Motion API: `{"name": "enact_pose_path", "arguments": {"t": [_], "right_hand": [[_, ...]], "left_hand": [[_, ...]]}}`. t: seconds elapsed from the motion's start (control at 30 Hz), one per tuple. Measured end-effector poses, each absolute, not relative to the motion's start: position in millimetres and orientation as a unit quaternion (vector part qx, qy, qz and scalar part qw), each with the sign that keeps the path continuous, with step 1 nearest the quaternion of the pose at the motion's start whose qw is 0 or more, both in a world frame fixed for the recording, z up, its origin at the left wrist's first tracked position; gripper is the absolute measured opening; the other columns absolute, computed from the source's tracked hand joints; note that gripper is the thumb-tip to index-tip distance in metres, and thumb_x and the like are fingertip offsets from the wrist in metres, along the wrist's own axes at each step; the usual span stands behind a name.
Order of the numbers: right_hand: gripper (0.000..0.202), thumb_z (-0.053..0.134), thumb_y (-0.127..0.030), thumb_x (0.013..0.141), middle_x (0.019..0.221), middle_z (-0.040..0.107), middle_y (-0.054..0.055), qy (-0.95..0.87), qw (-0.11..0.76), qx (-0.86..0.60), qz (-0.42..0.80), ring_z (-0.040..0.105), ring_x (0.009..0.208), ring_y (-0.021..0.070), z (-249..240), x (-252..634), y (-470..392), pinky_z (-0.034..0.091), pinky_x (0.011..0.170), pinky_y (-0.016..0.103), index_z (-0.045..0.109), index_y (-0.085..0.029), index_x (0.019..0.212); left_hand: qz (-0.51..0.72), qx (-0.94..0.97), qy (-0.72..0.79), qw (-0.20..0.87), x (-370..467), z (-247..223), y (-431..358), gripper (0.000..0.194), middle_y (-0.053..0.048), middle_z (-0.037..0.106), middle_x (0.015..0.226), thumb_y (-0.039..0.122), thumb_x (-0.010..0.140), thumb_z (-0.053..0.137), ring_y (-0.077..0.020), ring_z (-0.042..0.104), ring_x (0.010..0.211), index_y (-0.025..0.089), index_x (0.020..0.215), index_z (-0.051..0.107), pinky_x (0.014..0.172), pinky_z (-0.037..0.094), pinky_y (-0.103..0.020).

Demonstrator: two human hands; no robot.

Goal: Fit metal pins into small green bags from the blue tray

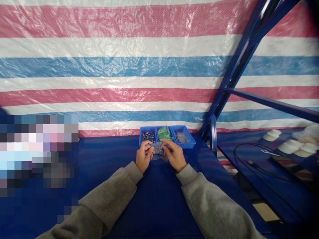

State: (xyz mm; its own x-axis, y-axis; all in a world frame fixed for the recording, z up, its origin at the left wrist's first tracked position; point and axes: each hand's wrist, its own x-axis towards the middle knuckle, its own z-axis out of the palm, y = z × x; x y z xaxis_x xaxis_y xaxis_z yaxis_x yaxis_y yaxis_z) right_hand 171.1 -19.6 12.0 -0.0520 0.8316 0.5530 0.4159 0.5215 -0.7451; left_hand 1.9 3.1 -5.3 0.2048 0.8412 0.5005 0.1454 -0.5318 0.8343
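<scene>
In the head view my left hand [144,156] pinches the left end of a small clear plastic piece [158,148] between thumb and fingers. My right hand [175,155] closes on its right end, with the index finger bent over the top. Fine detail of the piece is too small to make out. Just beyond the hands stands a blue divided tray [190,145]. Its left compartment has small dark metal parts [147,136], the middle one green pieces [164,133], and the right one clear plastic pieces [181,136].
A blue table [159,205] lies under my arms. To the right rises a blue metal frame [230,79], past it a second surface with a black cable [251,166] and white round objects [289,146]. A striped sheet [124,66] hangs behind. The left side is blurred out.
</scene>
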Motion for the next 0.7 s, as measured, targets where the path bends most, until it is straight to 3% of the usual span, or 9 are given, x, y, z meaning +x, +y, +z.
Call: {"name": "enact_pose_path", "arguments": {"t": [0.1, 0.2, 0.33, 0.53, 0.6, 0.7], "right_hand": [[0.024, 0.048, -0.030, 0.087, 0.099, 0.060, 0.007, -0.721, 0.509, -0.443, 0.158, 0.059, 0.072, 0.0148, 13, 171, -20, 0.049, 0.065, 0.026, 0.064, -0.021, 0.103], [0.020, 0.050, -0.030, 0.086, 0.093, 0.060, 0.007, -0.726, 0.513, -0.438, 0.135, 0.059, 0.079, 0.0169, 13, 170, -19, 0.048, 0.069, 0.027, 0.067, -0.020, 0.090], [0.022, 0.047, -0.031, 0.089, 0.083, 0.060, 0.006, -0.728, 0.520, -0.431, 0.120, 0.057, 0.071, 0.0157, 13, 169, -18, 0.047, 0.065, 0.026, 0.064, -0.018, 0.083], [0.028, 0.044, -0.034, 0.090, 0.068, 0.057, 0.004, -0.733, 0.501, -0.446, 0.114, 0.055, 0.062, 0.0148, 12, 168, -18, 0.045, 0.060, 0.025, 0.061, -0.018, 0.074], [0.028, 0.042, -0.032, 0.091, 0.069, 0.058, 0.004, -0.736, 0.497, -0.443, 0.122, 0.056, 0.063, 0.0150, 11, 168, -19, 0.045, 0.062, 0.025, 0.062, -0.018, 0.077], [0.028, 0.036, -0.026, 0.093, 0.077, 0.060, 0.004, -0.721, 0.515, -0.440, 0.142, 0.055, 0.059, 0.0131, 11, 169, -19, 0.047, 0.064, 0.026, 0.061, -0.018, 0.102]], "left_hand": [[0.520, 0.701, 0.341, 0.348, 2, -5, 2, 0.025, 0.004, 0.055, 0.063, 0.033, 0.089, 0.046, -0.0062, 0.049, 0.046, 0.017, 0.108, 0.043, 0.047, 0.042, -0.017], [0.512, 0.707, 0.334, 0.356, 1, -2, 0, 0.023, 0.003, 0.054, 0.063, 0.033, 0.090, 0.044, -0.0064, 0.050, 0.048, 0.015, 0.104, 0.049, 0.049, 0.043, -0.017], [0.507, 0.727, 0.321, 0.334, 0, 6, -2, 0.029, -0.003, 0.057, 0.071, 0.034, 0.090, 0.042, -0.0086, 0.054, 0.057, 0.013, 0.102, 0.058, 0.052, 0.046, -0.019], [0.521, 0.750, 0.336, 0.231, 2, 7, 2, 0.019, -0.007, 0.060, 0.092, 0.032, 0.083, 0.056, -0.0145, 0.058, 0.079, 0.016, 0.086, 0.065, 0.065, 0.050, -0.023], [0.516, 0.738, 0.351, 0.258, 2, 3, 3, 0.019, -0.006, 0.062, 0.088, 0.032, 0.084, 0.054, -0.0138, 0.059, 0.074, 0.015, 0.087, 0.064, 0.061, 0.050, -0.022], [0.509, 0.712, 0.362, 0.321, 2, -3, 5, 0.020, -0.003, 0.063, 0.074, 0.032, 0.085, 0.053, -0.0104, 0.057, 0.059, 0.015, 0.093, 0.060, 0.054, 0.048, -0.020]]}}
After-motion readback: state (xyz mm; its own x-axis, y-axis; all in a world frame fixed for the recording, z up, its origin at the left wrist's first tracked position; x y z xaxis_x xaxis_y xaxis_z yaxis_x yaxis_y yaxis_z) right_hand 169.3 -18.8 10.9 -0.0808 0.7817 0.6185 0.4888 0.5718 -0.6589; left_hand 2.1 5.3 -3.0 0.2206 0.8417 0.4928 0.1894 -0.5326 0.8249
